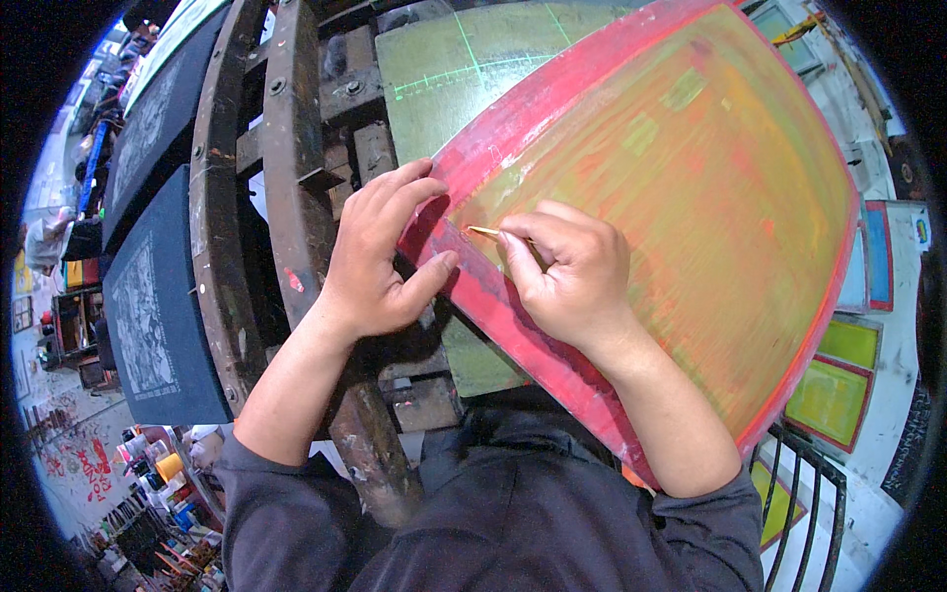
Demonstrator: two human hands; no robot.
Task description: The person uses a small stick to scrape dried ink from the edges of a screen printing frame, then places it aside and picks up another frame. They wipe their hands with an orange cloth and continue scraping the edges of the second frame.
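Note:
A large printing screen (691,187) with a red frame and yellow-green mesh tilts up in front of me. My left hand (380,252) grips its near left frame edge, thumb on the red border and fingers curled over the top. My right hand (572,271) rests on the mesh close to that edge and pinches a thin wooden stick (485,232), whose tip points left at the mesh just inside the red border.
A rusty metal press arm (291,168) runs under my left hand. A green gridded platen (444,69) lies beneath the screen. Dark printed shirts on boards (153,306) sit to the left. Framed screens (838,385) lean at the right, beside a black railing (809,493).

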